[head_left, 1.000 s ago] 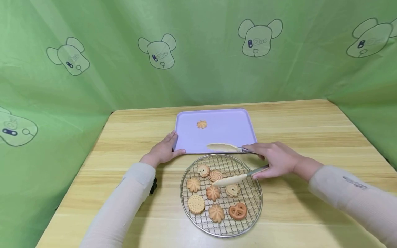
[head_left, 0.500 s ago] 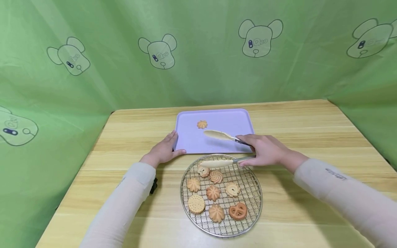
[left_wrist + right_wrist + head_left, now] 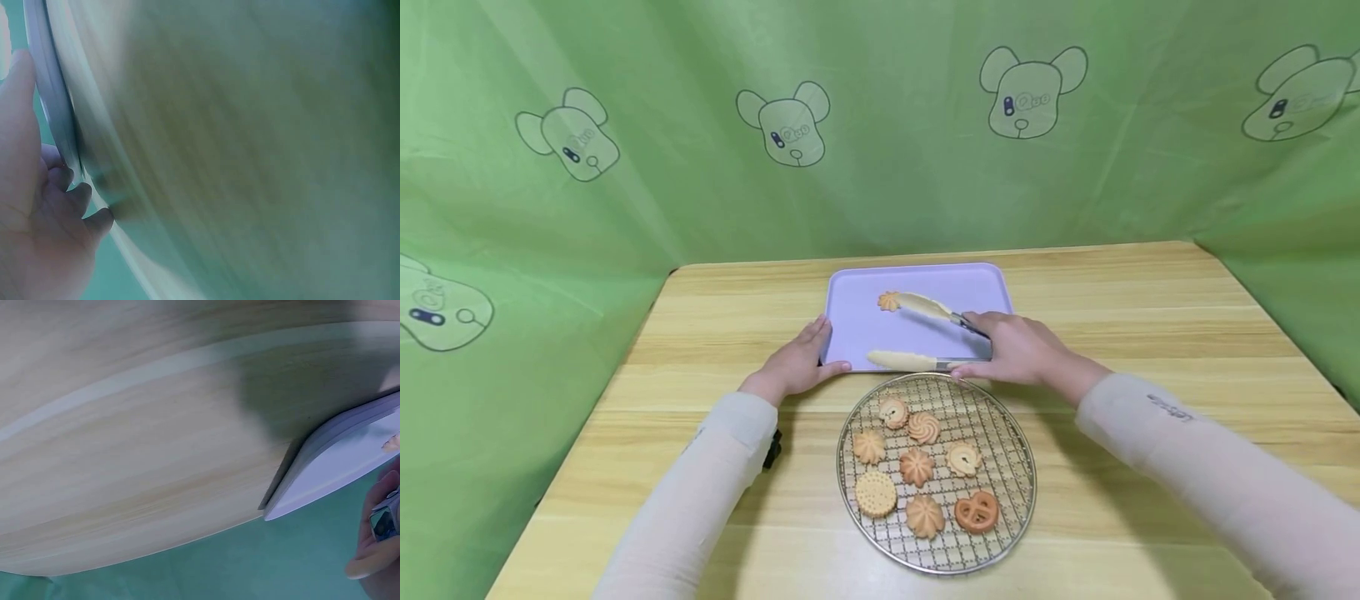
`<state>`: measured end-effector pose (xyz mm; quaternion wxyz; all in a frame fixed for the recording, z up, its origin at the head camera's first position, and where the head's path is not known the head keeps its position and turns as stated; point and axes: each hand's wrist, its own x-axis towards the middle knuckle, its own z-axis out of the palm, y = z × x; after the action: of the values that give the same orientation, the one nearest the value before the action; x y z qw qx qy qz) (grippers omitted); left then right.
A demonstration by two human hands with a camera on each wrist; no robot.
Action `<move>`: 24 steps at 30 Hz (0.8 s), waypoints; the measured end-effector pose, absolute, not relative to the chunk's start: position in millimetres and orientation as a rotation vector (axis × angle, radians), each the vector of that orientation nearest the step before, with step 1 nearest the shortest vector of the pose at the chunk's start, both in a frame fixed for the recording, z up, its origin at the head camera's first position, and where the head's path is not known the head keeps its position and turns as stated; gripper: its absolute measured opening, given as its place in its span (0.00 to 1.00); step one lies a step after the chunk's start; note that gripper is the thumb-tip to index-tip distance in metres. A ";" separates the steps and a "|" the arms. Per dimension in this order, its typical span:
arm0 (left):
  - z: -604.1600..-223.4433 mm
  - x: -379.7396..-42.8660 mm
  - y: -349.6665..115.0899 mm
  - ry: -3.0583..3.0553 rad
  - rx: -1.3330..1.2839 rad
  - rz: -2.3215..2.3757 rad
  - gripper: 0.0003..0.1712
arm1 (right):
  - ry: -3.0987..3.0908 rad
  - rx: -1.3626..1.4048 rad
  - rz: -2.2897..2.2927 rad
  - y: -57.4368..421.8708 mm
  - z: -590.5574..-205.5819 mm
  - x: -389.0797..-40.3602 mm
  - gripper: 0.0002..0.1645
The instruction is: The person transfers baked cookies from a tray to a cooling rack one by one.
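Note:
My right hand (image 3: pixel 1019 346) grips metal tongs with beige tips (image 3: pixel 901 361), spread wide over the lilac tray (image 3: pixel 955 279). The far tip overlaps the edge of a flower-shaped cookie (image 3: pixel 889 301) lying on the tray; the near tip is over the tray's front rim. At the tray's front left corner rests my left hand (image 3: pixel 795 362), its fingers along the side and its thumb along the front edge. In the left wrist view, the fingertips of that hand (image 3: pixel 47 187) touch the tray's side.
Nearer me stands a round wire cooling rack (image 3: pixel 1003 458) with several cookies, among them a pretzel-shaped one (image 3: pixel 977 512) and a round dotted one (image 3: pixel 876 494). The wooden table (image 3: pixel 1112 333) is backed by a green printed curtain (image 3: pixel 895 200).
My right hand has carried the spread tongs forward and left, from above the rack to over the tray. The left hand, tray and cookies have stayed in place.

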<state>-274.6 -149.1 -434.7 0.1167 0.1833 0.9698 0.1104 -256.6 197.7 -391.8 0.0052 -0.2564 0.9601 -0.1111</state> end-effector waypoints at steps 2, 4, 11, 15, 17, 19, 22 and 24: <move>-434.2 -274.4 -149.0 2.840 0.540 0.333 0.54 | 3.004 -0.748 -0.339 195.2 -391.9 -258.9 0.65; -433.8 -274.2 -148.9 2.841 0.544 0.341 0.54 | 3.005 -0.698 -0.323 192.5 -391.9 -261.0 0.66; -432.7 -273.4 -148.3 2.837 0.534 0.335 0.54 | 3.012 -0.591 -0.287 181.6 -391.0 -267.9 0.64; -432.6 -273.2 -148.2 2.835 0.531 0.335 0.54 | 3.004 -0.541 -0.273 175.5 -389.8 -272.9 0.63; -433.1 -273.4 -148.4 2.835 0.528 0.339 0.54 | 2.997 -0.521 -0.268 172.7 -388.6 -275.1 0.62; -433.5 -273.4 -148.5 2.834 0.522 0.339 0.54 | 2.989 -0.505 -0.263 170.5 -387.2 -276.8 0.61; -433.8 -273.3 -148.4 2.837 0.519 0.341 0.54 | 2.985 -0.492 -0.246 168.2 -386.2 -279.3 0.59; -433.2 -273.1 -147.6 2.835 0.518 0.337 0.54 | 2.986 -0.481 -0.236 166.9 -386.1 -281.1 0.57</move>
<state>-273.1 -147.6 -433.2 0.1196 0.1773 0.9700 0.1153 -281.1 166.9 -386.1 0.0541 -0.1583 0.9828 -0.0777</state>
